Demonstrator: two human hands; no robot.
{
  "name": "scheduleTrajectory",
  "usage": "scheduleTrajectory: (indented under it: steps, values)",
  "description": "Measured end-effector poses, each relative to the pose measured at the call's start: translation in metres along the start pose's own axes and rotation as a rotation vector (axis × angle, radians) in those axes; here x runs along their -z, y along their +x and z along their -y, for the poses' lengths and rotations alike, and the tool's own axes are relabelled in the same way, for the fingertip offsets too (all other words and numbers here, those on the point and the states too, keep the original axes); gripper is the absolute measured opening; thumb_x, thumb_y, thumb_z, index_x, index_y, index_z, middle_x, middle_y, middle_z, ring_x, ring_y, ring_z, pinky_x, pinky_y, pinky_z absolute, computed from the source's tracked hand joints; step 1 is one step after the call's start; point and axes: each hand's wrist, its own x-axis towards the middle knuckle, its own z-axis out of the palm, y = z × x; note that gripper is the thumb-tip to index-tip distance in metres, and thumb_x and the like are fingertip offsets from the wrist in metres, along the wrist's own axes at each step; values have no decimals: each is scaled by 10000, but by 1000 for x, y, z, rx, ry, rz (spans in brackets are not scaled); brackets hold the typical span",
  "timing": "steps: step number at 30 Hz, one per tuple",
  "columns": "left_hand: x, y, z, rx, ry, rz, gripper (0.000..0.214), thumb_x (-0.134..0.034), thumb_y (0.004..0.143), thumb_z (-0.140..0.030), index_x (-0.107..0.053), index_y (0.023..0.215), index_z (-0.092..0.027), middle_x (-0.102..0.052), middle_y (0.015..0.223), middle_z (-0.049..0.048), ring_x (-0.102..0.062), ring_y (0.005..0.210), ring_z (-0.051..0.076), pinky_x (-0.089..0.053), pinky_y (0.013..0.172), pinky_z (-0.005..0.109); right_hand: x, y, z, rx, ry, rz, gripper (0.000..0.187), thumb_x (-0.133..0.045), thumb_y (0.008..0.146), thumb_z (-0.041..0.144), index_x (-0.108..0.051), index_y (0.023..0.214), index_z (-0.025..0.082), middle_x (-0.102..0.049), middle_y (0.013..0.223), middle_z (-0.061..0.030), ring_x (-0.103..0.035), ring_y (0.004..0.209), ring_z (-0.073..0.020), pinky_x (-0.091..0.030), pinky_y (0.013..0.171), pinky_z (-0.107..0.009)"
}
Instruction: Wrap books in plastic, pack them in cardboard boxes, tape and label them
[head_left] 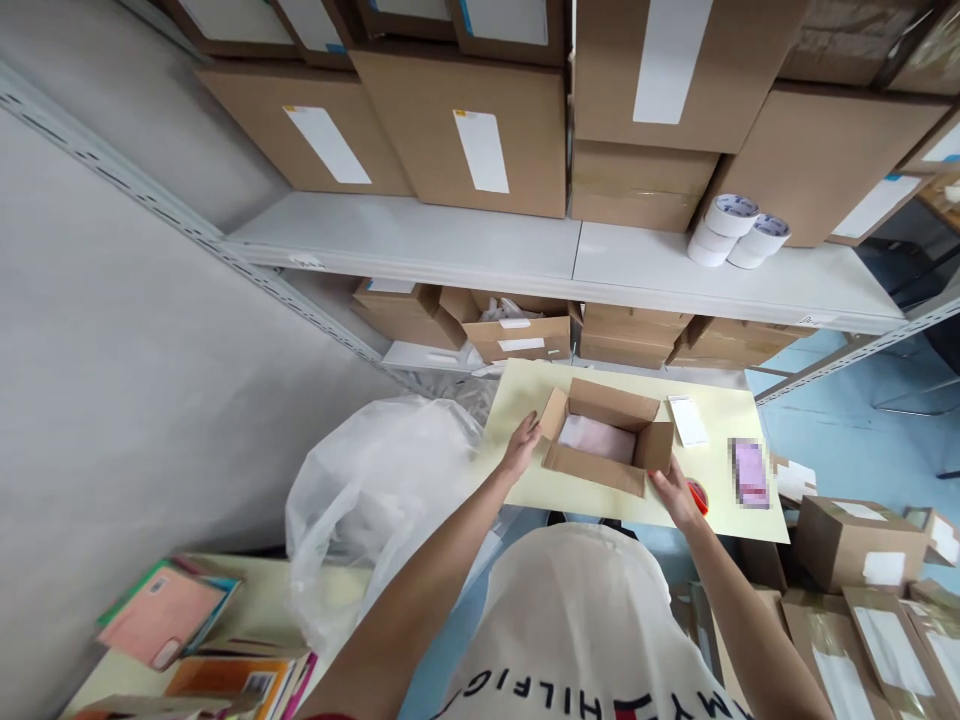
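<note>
An open cardboard box (592,468) sits on a small pale yellow table (517,395) in front of me, with something pale pink and white (596,438) lying inside. My left hand (521,447) rests at the box's left flap, fingers stretched toward it. My right hand (673,491) touches the box's near right corner, fingers curled against the cardboard. A red tape dispenser (699,495) lies just right of that hand.
A white card (687,420) and a blurred pink item (750,472) lie on the table's right part. Metal shelves (450,245) hold brown cartons and tape rolls (735,230). A big clear plastic bag (375,500) stands left; sealed boxes (855,540) pile right; books (169,615) lie lower left.
</note>
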Motion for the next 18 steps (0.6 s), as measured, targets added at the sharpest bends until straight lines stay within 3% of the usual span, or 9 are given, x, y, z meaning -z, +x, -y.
scheduleTrajectory:
  steps: [2, 4, 7, 10, 13, 16, 18]
  values:
    - [-5, 3, 4, -70, -55, 118, 600, -362, 931, -578, -503, 1362, -185, -585, 1364, 142, -531, 1293, 258, -462, 1051, 413, -7, 0, 7, -20, 114, 76, 788, -374, 923, 551, -38, 1566, 242, -349, 1557, -139, -400, 1401, -281, -439, 1052, -495]
    - [-9, 2, 6, -134, -82, 202, 693, -421, 877, -656, -517, 1361, -169, -530, 1424, 148, -480, 1338, 280, -426, 1088, 420, -16, 2, 13, -58, 181, 87, 813, -425, 894, 566, -108, 1563, 232, -252, 1602, -126, -310, 1449, -283, -387, 1100, -506]
    - [-4, -6, 9, -211, 24, 214, 771, -546, 794, -690, -522, 1373, -181, -428, 1502, 148, -359, 1418, 318, -351, 1143, 450, -25, 5, 19, -71, 122, 86, 721, -427, 890, 468, -246, 1537, 207, -251, 1605, -108, -242, 1476, -273, -360, 1121, -514]
    - [15, -20, 15, -277, 191, 273, 816, -680, 722, -631, -510, 1392, -196, -398, 1499, 156, -327, 1429, 338, -322, 1157, 482, -25, 1, 19, -39, 26, 144, 605, -397, 872, 282, -409, 1471, 193, -330, 1572, -111, -282, 1462, -270, -405, 1089, -501]
    - [35, -34, 20, -326, 323, 424, 1019, -793, 596, -605, -432, 1452, -188, -320, 1523, 170, -341, 1411, 368, -348, 1139, 487, -15, -4, 21, 16, -173, 235, 670, -407, 798, 136, -431, 1458, 249, -331, 1576, -64, -347, 1435, -244, -446, 1064, -465]
    - [47, -40, 20, -374, 439, 531, 1274, -895, 394, -557, -359, 1493, -201, -233, 1559, 174, -407, 1352, 401, -370, 1123, 487, -4, -5, 22, 68, -371, 310, 726, -469, 765, 110, -409, 1462, 306, -286, 1596, -27, -430, 1385, -232, -461, 1056, -442]
    - [47, -38, 18, -387, 465, 507, 1135, -886, 466, -506, -415, 1460, -230, -263, 1550, 150, -473, 1300, 368, -399, 1107, 461, 1, -2, 23, 116, -396, 300, 609, -527, 810, 196, -487, 1409, 298, -324, 1581, -41, -439, 1378, -246, -434, 1081, -449]
